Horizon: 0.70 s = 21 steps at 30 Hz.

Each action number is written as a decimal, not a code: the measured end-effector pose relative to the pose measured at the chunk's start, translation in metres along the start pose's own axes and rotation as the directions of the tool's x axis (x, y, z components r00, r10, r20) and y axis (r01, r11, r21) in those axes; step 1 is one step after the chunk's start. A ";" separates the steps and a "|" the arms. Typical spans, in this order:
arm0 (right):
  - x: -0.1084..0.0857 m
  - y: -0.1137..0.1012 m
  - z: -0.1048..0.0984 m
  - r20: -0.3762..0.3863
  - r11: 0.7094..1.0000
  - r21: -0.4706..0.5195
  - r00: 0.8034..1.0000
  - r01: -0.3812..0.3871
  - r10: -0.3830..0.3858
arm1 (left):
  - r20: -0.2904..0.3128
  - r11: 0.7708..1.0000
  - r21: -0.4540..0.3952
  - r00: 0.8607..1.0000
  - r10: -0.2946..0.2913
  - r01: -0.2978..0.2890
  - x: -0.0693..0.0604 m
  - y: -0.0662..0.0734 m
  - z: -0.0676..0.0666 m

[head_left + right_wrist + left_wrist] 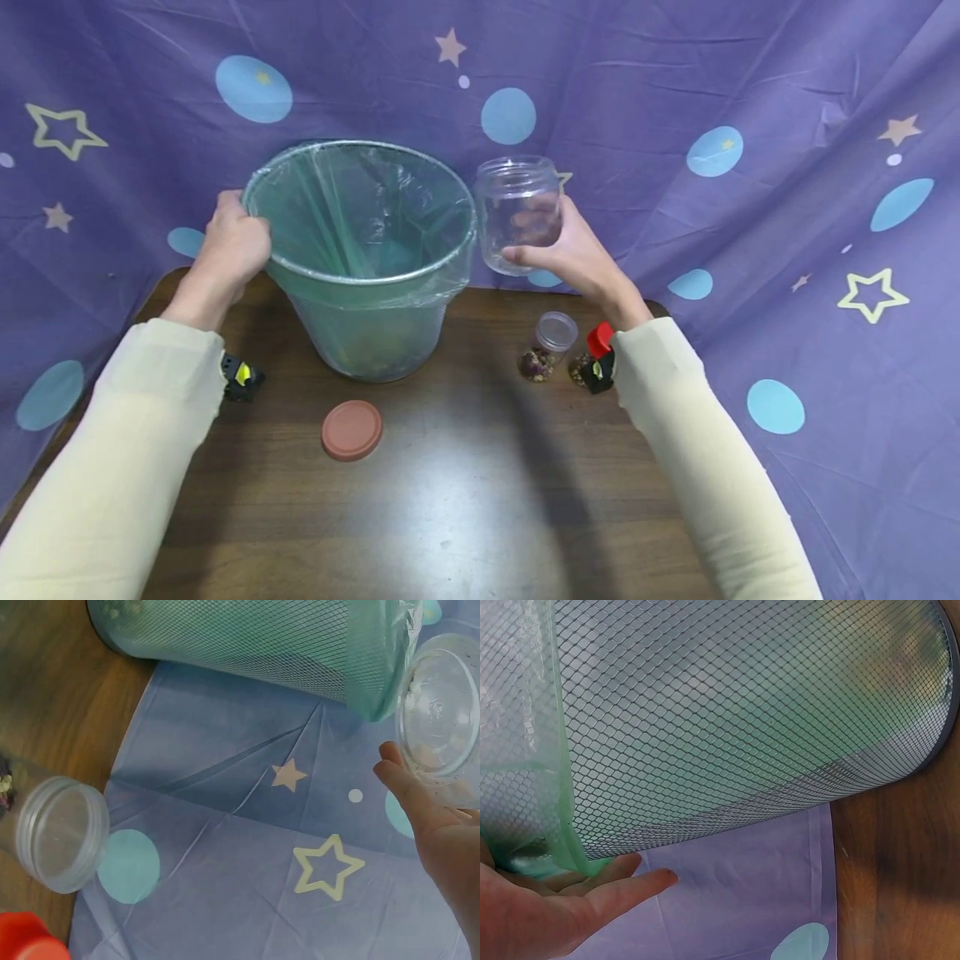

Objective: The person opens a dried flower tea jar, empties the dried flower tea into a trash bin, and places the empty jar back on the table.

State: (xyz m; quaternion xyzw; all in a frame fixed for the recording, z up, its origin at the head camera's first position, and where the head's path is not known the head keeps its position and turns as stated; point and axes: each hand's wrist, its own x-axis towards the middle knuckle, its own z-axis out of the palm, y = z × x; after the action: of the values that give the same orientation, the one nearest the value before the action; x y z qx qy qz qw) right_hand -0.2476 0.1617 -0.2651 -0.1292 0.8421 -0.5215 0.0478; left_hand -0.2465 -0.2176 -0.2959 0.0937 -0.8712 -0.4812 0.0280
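My left hand (238,242) grips the rim of a mesh wastebasket (367,333) at its left side. A thin green bag (420,292) lines the basket and folds over the rim. In the left wrist view, fingers (630,892) show beside the bag's lower edge. My right hand (555,237) holds a clear jar (517,179) up in the air, just right of the basket rim. The jar is without a lid and looks empty. Its round base (439,712) faces the right wrist camera, with the thumb and fingers around its side.
A reddish-brown round lid (352,430) lies on the wooden table (450,517) in front of the basket. Below the right forearm stand a small clear-lidded jar (557,332) with dried bits and a red-capped container (600,340). A patterned purple cloth (615,100) hangs close behind.
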 end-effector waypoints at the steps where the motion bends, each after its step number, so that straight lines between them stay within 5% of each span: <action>1: -0.001 0.002 0.000 -0.006 0.999 0.038 1.000 0.007 -0.006 | 0.001 1.000 0.000 1.000 0.000 0.000 0.000 0.000 0.000; 8: -0.007 0.012 0.000 -0.035 0.983 0.163 0.996 0.084 -0.079 | -0.006 1.000 0.015 1.000 -0.005 0.005 0.001 -0.001 0.000; 21: -0.020 0.028 -0.007 -0.072 0.993 0.092 0.995 0.069 -0.062 | -0.002 1.000 0.010 1.000 0.000 0.000 0.000 -0.001 0.000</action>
State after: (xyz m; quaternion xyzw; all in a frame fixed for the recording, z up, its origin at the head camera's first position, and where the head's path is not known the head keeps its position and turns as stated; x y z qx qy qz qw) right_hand -0.2343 0.1850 -0.2883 -0.1364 0.8128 -0.5663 0.0077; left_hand -0.2464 -0.2178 -0.2964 0.0943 -0.8734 -0.4769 0.0285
